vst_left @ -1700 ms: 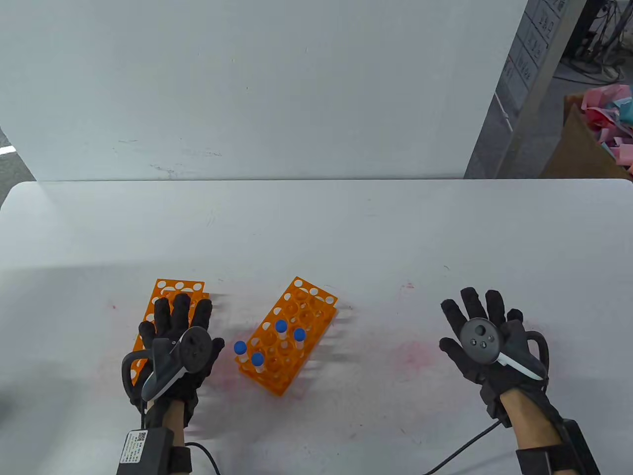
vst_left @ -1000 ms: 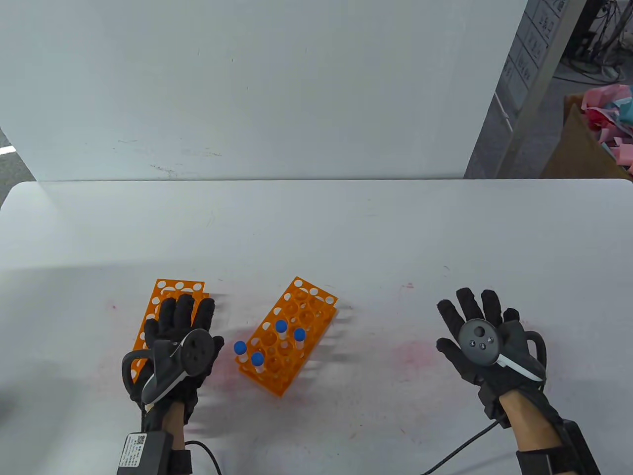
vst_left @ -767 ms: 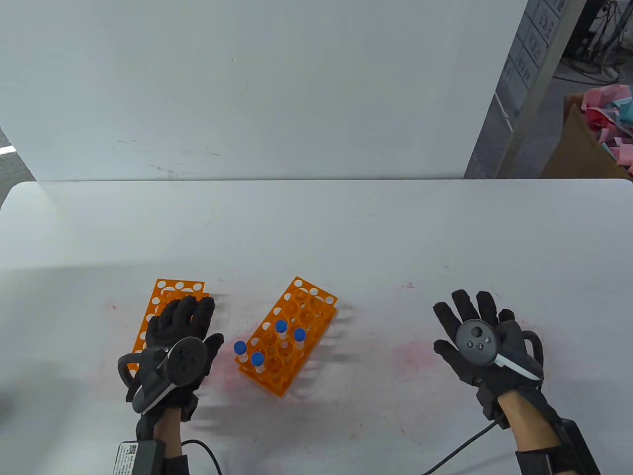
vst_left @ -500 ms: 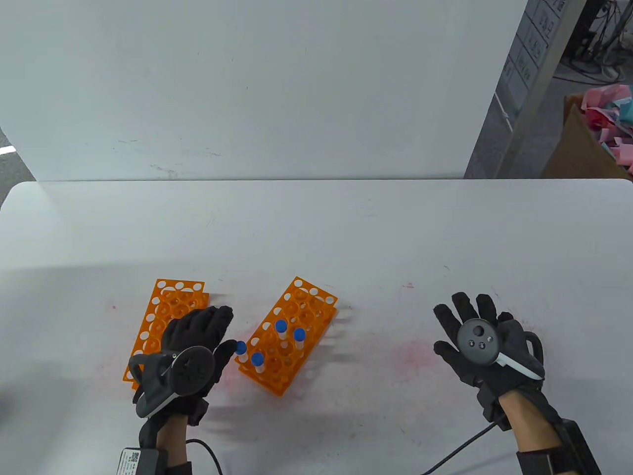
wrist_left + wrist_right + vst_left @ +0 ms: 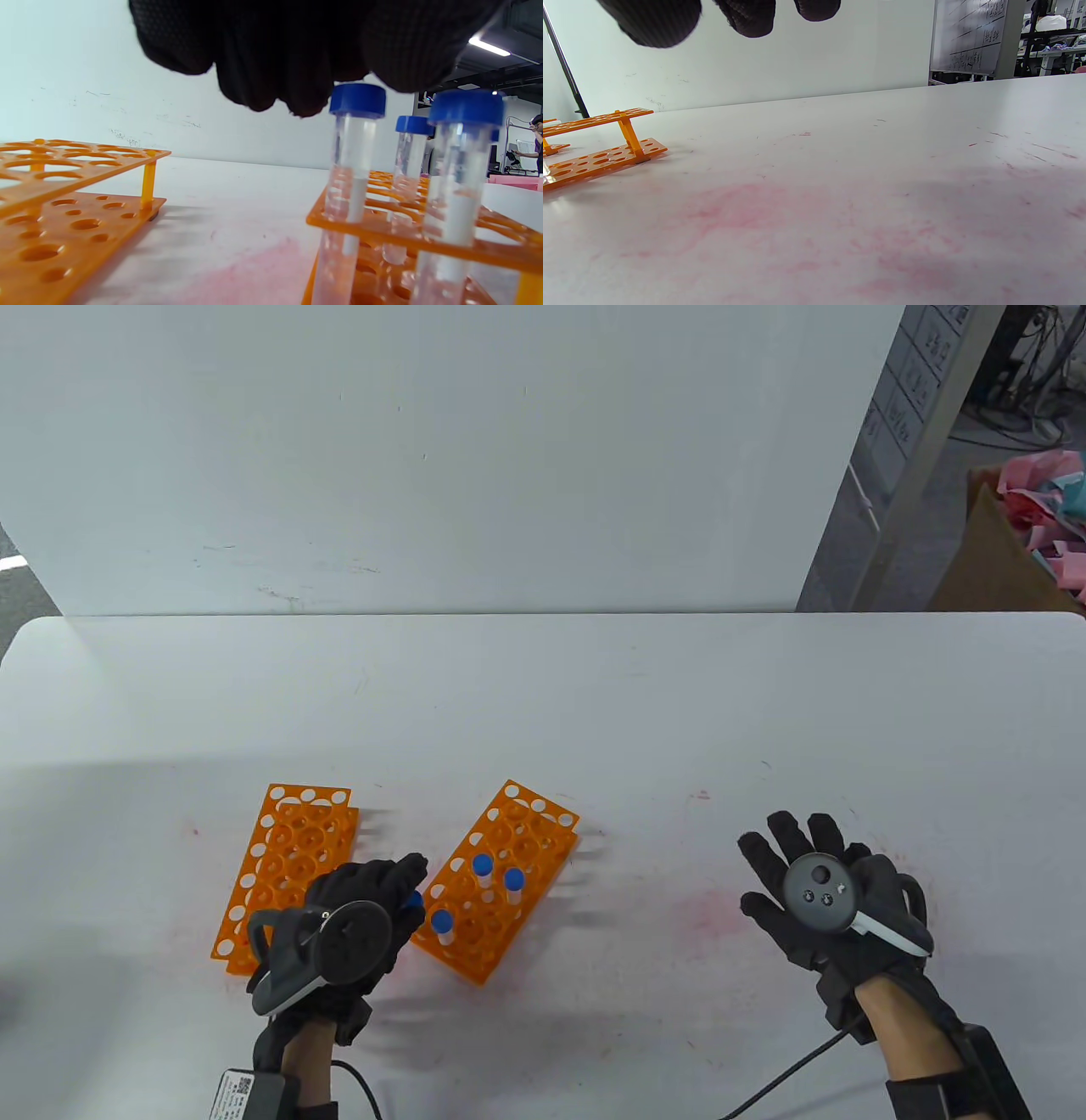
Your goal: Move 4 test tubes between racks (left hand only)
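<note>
Two orange racks stand on the white table. The left rack (image 5: 288,857) is empty; it also shows in the left wrist view (image 5: 63,169). The middle rack (image 5: 509,848) holds several blue-capped test tubes (image 5: 482,865). My left hand (image 5: 405,891) reaches over that rack's near-left corner and half covers the corner tube's cap (image 5: 416,901). In the left wrist view my fingers (image 5: 275,84) hang just above and beside that tube's cap (image 5: 357,99) without gripping it. My right hand (image 5: 806,882) lies spread and empty far to the right.
A white wall panel stands behind the table. Pink stains mark the table between the rack and my right hand (image 5: 713,908). A cardboard box with coloured scraps (image 5: 1035,534) sits off the table at the far right. The middle rack's end shows in the right wrist view (image 5: 598,140).
My left hand has left the empty left rack, moved right and curled its fingers over the corner tube of the middle rack. My right hand has barely shifted.
</note>
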Tool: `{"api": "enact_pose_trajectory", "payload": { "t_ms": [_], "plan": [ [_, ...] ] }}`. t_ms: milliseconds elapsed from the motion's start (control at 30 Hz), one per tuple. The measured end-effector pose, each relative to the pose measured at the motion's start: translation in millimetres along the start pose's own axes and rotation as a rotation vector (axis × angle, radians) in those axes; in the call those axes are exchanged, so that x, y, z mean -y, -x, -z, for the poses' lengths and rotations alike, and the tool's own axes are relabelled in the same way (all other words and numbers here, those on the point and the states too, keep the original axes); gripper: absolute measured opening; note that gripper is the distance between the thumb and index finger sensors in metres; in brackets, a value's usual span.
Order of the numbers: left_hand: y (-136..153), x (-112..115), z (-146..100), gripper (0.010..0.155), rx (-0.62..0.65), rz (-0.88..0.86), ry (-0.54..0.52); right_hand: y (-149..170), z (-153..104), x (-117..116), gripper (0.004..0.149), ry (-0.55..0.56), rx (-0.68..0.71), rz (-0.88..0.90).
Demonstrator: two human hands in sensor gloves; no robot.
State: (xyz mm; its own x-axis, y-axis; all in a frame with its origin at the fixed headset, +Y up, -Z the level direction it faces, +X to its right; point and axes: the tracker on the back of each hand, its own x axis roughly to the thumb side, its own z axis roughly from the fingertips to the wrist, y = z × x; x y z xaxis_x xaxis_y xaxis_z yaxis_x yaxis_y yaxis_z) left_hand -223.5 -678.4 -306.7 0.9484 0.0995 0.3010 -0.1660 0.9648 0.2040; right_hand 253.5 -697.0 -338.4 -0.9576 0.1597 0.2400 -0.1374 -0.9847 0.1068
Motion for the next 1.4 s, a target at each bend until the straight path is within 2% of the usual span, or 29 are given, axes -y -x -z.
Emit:
{"api": "enact_pose_trajectory", "payload": {
  "t_ms": [400,667,1267,1400],
  "plan": [
    [-1.6,12.9,7.1,0.058,-0.002,0.010,0.082,0.1,0.4,0.1,0.066,-0.004,0.015,0.025],
    [-2.8,11.4,7.4,0.057,-0.001,0.005,0.084,-0.6,-0.1,0.4,0.065,-0.020,0.014,0.026],
    [10.1,-26.6,-10.9,0.056,-0.059,-0.046,-0.215,-3.3,0.9,0.5,0.065,-0.030,0.019,0.017],
    [16.3,-31.4,-13.8,0.056,-0.089,-0.033,-0.239,-3.8,1.1,0.3,0.065,-0.031,0.021,0.017]
  ]
}}
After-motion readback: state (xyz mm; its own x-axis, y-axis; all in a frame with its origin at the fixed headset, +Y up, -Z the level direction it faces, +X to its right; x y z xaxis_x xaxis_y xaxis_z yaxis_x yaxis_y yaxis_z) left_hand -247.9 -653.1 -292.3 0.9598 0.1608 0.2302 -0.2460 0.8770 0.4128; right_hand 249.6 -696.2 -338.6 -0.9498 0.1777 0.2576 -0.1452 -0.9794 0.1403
